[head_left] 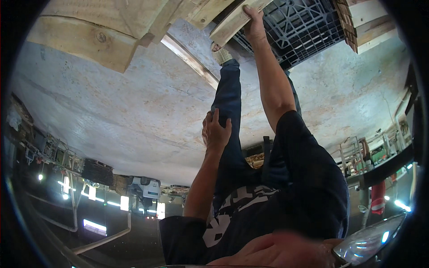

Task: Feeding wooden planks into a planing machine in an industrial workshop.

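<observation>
A: Right arm pose?
B: Fully extended away from the body, right hand (254, 20) at the far end, fingers curled in a grip.
A: Left?
B: Elbow bent, left hand (216, 132) lying flat, fingers spread, on the person's own thigh.

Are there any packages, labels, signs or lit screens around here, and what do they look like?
No packages, signs or screens can be made out.
Printed shirt: dark, with large white block shapes across the chest, low in the middle of the view.
Bright panels: small white rectangles glowing in the dim lower left; too blurred to say what they are.
The right hand rests on a pale wooden plank; the left hand is on the knee.
</observation>
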A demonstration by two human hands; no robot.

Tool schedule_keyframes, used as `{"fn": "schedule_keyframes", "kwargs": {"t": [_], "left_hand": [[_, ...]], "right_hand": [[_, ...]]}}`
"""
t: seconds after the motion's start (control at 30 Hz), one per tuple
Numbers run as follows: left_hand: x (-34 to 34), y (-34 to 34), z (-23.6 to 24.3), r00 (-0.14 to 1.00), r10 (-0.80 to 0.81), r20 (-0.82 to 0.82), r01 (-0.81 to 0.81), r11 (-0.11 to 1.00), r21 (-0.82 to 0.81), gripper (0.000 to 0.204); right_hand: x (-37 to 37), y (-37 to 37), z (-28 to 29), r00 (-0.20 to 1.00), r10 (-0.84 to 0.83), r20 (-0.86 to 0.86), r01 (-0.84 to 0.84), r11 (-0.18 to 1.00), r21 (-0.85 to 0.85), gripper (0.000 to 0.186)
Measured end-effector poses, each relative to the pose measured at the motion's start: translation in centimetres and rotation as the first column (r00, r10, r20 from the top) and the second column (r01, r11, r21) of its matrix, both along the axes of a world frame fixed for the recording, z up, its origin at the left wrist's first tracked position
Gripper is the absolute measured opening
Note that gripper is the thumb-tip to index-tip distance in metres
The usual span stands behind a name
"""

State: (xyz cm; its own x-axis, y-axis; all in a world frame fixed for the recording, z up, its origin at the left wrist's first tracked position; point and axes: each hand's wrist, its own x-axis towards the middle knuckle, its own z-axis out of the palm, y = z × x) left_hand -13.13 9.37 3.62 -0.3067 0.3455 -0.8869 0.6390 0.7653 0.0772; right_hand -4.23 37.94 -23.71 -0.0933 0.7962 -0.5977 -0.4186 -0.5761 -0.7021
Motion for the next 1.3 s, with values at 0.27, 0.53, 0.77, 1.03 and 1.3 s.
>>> {"fn": "schedule_keyframes", "kwargs": {"t": [0.27,0.53,0.77,1.03,1.3], "left_hand": [[1.4,0.4,0.5,0.999,0.033,-0.036,-0.031,0.999,0.040,0.059],[5.5,1.9,1.8,0.995,0.037,-0.093,-0.037,0.999,-0.001,0.066],[12.3,0.5,2.4,0.981,0.158,-0.112,-0.121,0.952,0.281,0.070],[21.4,13.9,16.9,-0.139,0.468,0.873,-0.903,0.301,-0.305,0.098],[25.3,20.7,30.9,-0.307,0.176,0.935,-0.863,0.362,-0.351,0.097]], "right_hand": [[3.9,1.6,8.5,0.977,-0.050,-0.209,0.001,0.974,-0.228,0.065],[10.3,2.1,22.8,0.985,-0.079,-0.156,0.022,0.941,-0.338,0.058],[22.2,-4.5,36.0,0.944,0.145,-0.296,-0.287,0.800,-0.526,0.079],[32.0,-7.6,49.9,0.926,0.249,-0.284,-0.343,0.871,-0.353,0.088],[37.0,-10.5,61.9,0.783,0.180,-0.595,-0.313,0.941,-0.127,0.087]]}}
